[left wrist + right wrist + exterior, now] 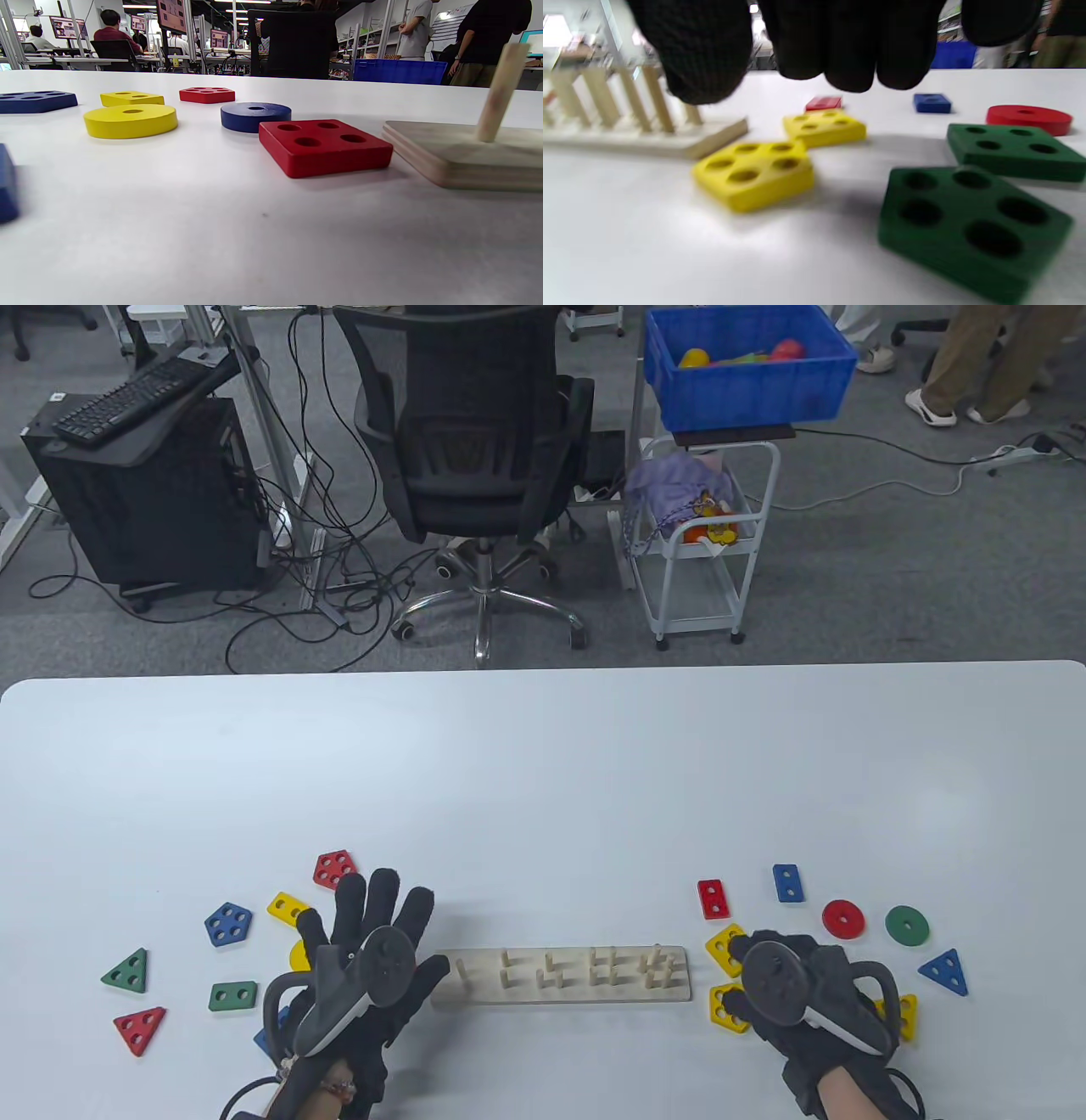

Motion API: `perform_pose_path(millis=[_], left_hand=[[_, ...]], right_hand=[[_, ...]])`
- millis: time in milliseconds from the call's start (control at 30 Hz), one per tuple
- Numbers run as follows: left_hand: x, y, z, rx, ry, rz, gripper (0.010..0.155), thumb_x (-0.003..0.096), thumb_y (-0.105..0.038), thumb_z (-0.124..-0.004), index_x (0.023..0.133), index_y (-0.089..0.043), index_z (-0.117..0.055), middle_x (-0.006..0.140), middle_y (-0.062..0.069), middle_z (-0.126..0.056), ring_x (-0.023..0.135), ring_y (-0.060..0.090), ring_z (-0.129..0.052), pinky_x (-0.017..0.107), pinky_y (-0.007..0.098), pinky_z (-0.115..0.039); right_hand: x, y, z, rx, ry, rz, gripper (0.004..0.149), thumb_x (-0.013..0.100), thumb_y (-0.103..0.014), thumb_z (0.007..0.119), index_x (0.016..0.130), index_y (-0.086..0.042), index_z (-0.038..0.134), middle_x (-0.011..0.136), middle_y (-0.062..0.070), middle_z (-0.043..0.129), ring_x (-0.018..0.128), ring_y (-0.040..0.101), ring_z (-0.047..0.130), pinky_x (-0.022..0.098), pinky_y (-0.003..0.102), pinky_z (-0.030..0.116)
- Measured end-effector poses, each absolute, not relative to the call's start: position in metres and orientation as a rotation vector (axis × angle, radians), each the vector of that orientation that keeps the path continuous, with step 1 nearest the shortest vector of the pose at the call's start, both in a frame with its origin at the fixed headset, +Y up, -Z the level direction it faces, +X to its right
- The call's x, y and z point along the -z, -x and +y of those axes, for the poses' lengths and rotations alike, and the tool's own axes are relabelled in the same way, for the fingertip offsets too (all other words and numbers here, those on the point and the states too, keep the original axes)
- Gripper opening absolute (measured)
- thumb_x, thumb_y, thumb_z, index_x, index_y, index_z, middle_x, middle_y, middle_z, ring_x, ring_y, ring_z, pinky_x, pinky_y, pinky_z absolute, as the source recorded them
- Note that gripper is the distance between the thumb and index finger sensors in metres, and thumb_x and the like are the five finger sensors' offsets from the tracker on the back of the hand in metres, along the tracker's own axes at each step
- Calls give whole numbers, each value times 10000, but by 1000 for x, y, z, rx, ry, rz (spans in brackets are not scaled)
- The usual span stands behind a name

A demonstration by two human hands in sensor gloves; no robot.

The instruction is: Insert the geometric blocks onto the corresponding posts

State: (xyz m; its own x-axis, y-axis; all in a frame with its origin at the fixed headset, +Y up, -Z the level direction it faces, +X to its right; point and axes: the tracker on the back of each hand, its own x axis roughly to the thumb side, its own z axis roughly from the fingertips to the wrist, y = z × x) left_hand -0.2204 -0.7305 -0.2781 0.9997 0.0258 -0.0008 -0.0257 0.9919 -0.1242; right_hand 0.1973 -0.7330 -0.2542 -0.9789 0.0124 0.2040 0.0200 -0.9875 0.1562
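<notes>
The wooden peg board (577,991) lies at the table's near middle, its several pegs bare. My left hand (386,929) hovers flat with fingers spread just left of the board, holding nothing. It covers a red four-hole square (324,146) and a blue ring (256,115), which show in the left wrist view beside the board's end peg (500,91). My right hand (768,976) is just right of the board, over yellow four-hole squares (723,943). In the right wrist view its fingertips (852,63) hang empty above a yellow square (755,171) and a green pentagon (971,226).
Left of the board lie a red block (334,869), yellow rectangle (287,909), blue pentagon (227,924), green triangle (127,971), red triangle (142,1029) and green rectangle (232,996). Right lie a red rectangle (713,898), blue rectangle (788,883), red ring (843,919), green ring (906,926) and blue triangle (946,971).
</notes>
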Motion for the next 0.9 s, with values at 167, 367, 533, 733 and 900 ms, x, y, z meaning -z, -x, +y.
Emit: perform_pose_path(millis=[167, 367, 533, 733, 900], left_hand=[[278, 220, -731, -26, 129, -2, 775, 337, -776, -463, 1060, -589, -259, 1214, -215, -60, 1165, 172, -34, 809, 610, -125], [278, 218, -733, -6, 135, -5, 769, 343, -768, -469, 1063, -580, -277, 1213, -210, -69, 1164, 174, -41, 809, 609, -132], [277, 218, -730, -16, 123, 0, 760, 351, -762, -472, 1066, -572, -298, 1216, -208, -77, 1164, 175, -47, 810, 608, -133], [277, 217, -731, -10, 130, 1, 755, 354, -758, -474, 1067, -566, -317, 1217, -202, -85, 1165, 177, -53, 810, 608, -139], [276, 219, -730, -16, 121, 9, 752, 356, -755, -476, 1067, -564, -326, 1218, -200, -86, 1164, 178, -55, 811, 607, -141]], right_hand=[[247, -177, -737, 2906, 293, -242, 608, 410, -492, 877, 936, -217, 748, 958, 111, 817, 781, 400, 853, 563, 652, 684], [249, -172, -748, 2873, 272, -293, 612, 420, -498, 862, 947, -214, 732, 963, 121, 807, 745, 395, 867, 543, 641, 699], [250, -166, -752, 2867, 241, -297, 625, 416, -483, 863, 947, -184, 727, 931, 135, 832, 695, 383, 894, 513, 622, 730], [256, -165, -752, 2863, 226, -428, 632, 432, -464, 844, 976, -178, 696, 958, 158, 785, 668, 372, 880, 511, 620, 731], [258, -168, -756, 2893, 278, -413, 692, 408, -526, 849, 946, -115, 707, 873, 208, 808, 587, 338, 908, 455, 569, 772]])
